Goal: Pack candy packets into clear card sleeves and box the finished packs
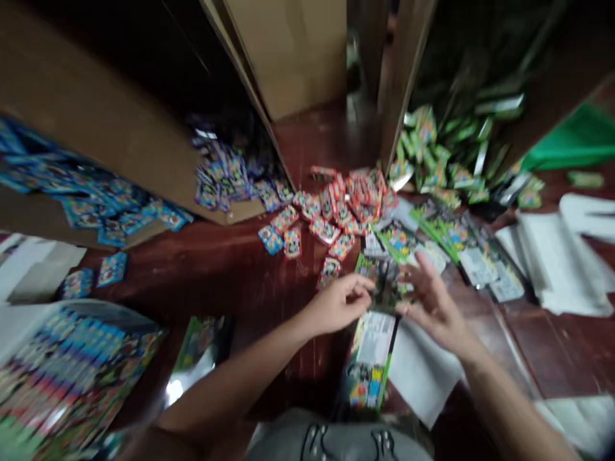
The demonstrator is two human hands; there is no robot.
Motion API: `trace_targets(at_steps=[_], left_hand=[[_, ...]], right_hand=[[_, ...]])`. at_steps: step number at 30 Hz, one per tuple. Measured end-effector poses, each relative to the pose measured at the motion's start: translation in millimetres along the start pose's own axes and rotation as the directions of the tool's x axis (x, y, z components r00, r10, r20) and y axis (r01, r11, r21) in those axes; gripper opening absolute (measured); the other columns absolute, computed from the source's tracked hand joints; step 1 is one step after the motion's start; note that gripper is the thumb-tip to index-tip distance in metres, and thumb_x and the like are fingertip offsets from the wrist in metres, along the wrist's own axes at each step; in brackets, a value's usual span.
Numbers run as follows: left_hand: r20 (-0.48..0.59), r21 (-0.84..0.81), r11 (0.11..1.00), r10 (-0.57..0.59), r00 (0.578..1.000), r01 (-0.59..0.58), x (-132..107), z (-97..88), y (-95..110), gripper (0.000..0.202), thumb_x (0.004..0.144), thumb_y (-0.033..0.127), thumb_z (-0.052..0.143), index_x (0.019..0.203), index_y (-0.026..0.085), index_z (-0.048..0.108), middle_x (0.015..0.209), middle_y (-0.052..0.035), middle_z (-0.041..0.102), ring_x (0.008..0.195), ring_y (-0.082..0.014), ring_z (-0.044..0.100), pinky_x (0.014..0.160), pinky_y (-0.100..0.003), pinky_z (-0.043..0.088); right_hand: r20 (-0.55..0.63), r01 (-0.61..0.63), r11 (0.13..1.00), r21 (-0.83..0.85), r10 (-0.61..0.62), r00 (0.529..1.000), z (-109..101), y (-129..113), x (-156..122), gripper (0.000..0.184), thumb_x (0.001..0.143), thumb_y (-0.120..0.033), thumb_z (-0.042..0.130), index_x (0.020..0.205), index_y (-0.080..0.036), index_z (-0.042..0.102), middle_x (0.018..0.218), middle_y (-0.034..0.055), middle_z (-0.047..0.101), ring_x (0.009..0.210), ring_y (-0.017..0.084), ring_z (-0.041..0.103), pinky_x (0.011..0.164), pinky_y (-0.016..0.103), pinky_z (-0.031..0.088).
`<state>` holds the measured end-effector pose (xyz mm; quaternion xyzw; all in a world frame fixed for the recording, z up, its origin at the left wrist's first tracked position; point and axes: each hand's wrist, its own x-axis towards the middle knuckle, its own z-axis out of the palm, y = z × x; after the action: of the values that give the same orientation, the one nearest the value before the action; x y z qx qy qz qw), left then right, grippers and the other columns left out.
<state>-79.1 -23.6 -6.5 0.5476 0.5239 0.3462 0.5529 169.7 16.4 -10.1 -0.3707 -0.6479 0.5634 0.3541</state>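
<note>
My left hand (336, 304) is curled, its fingertips pinching the edge of a green printed packet (369, 349) that lies on the dark red floor (230, 275) in front of me. My right hand (432, 301) hovers at the packet's upper right, fingers spread and partly blurred, touching or just above it. A white sheet (423, 371) lies under the packet's right side. Just beyond my hands sits a heap of small red sachets (346, 205).
Open cardboard boxes (120, 134) spill blue sachets (96, 198), purple sachets (230, 176) and green sachets (442, 153). More green packets (446, 237) and white sheets (552, 256) lie at right. A stack of colourful packets (67, 378) sits lower left.
</note>
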Motion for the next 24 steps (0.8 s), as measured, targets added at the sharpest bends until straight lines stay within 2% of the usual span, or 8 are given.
trace_targets(at_steps=[2,6,10,12,14,17,21,24], left_hand=[[0.013,0.022,1.0,-0.021,1.0,0.02,1,-2.7,1,0.018,0.095,0.027,0.065,0.102,0.015,0.075,0.094,-0.0061,0.079,0.085,-0.0172,0.072,0.077,-0.028,0.055],[0.039,0.077,0.997,0.017,0.999,-0.02,-2,-7.4,6,0.02,0.092,0.029,0.066,0.096,0.015,0.08,0.093,-0.0065,0.081,0.085,-0.0188,0.073,0.077,-0.027,0.053],[0.021,0.048,0.997,0.058,0.998,-0.059,-11,-8.6,8,0.02,0.09,0.032,0.07,0.091,0.015,0.08,0.091,-0.0056,0.082,0.08,-0.0173,0.072,0.073,-0.025,0.051],[-0.018,0.052,0.997,0.066,0.998,-0.065,-14,-9.9,6,0.019,0.09,0.032,0.07,0.087,0.016,0.079,0.087,-0.0045,0.081,0.078,-0.0165,0.071,0.07,-0.024,0.051],[-0.042,0.084,0.994,0.074,0.996,-0.071,-17,-12.9,3,0.019,0.091,0.032,0.07,0.087,0.017,0.08,0.086,-0.0042,0.081,0.077,-0.0167,0.072,0.07,-0.025,0.051],[0.005,0.125,0.98,0.153,0.988,-0.153,-23,-19.9,-1,0.021,0.093,0.036,0.073,0.091,0.018,0.082,0.09,-0.0058,0.082,0.082,-0.0178,0.075,0.076,-0.026,0.054],[0.076,0.083,0.948,0.302,0.95,-0.308,-36,-23.4,-1,0.02,0.092,0.04,0.079,0.095,0.02,0.083,0.102,-0.0085,0.082,0.095,-0.0197,0.077,0.089,-0.031,0.058],[0.053,0.12,0.94,0.314,0.948,-0.318,-43,-19.8,2,0.012,0.095,0.031,0.076,0.1,0.02,0.08,0.101,-0.0073,0.081,0.095,-0.0184,0.076,0.089,-0.033,0.059]], right_hand=[[0.003,-0.052,0.997,0.053,0.052,0.999,11,12,-2,0.094,0.093,-0.039,0.078,0.168,-0.049,0.022,0.159,0.0103,0.052,0.127,0.025,0.066,0.1,0.045,0.062],[0.021,-0.122,0.958,0.258,0.121,0.992,27,26,-5,0.091,0.092,-0.039,0.08,0.163,-0.06,0.026,0.146,0.005,0.06,0.097,0.018,0.075,0.092,0.044,0.064],[0.0,-0.254,0.893,0.37,0.274,0.962,35,23,-10,0.091,0.088,-0.041,0.084,0.161,-0.057,0.032,0.144,0.0046,0.063,0.103,0.021,0.078,0.098,0.047,0.062],[-0.03,-0.267,0.892,0.366,0.298,0.954,39,23,-12,0.095,0.086,-0.042,0.085,0.162,-0.056,0.029,0.145,0.0057,0.064,0.103,0.023,0.079,0.1,0.05,0.062],[-0.093,-0.206,0.928,0.311,0.245,0.965,46,25,-17,0.098,0.089,-0.043,0.082,0.164,-0.058,0.021,0.15,0.007,0.061,0.103,0.025,0.08,0.099,0.052,0.064],[-0.153,-0.033,0.995,0.096,0.047,0.987,57,32,-36,0.09,0.1,-0.04,0.067,0.164,-0.063,0.009,0.162,0.007,0.052,0.112,0.029,0.078,0.1,0.058,0.065],[-0.062,0.21,0.946,-0.246,-0.231,0.971,65,31,-63,0.09,0.105,-0.023,0.054,0.162,-0.068,0.001,0.159,0.0051,0.055,0.122,0.031,0.074,0.097,0.059,0.066],[-0.051,0.199,0.953,-0.229,-0.215,0.975,55,7,-60,0.093,0.103,-0.02,0.057,0.166,-0.058,0.0,0.161,0.0104,0.052,0.116,0.028,0.076,0.096,0.054,0.066]])
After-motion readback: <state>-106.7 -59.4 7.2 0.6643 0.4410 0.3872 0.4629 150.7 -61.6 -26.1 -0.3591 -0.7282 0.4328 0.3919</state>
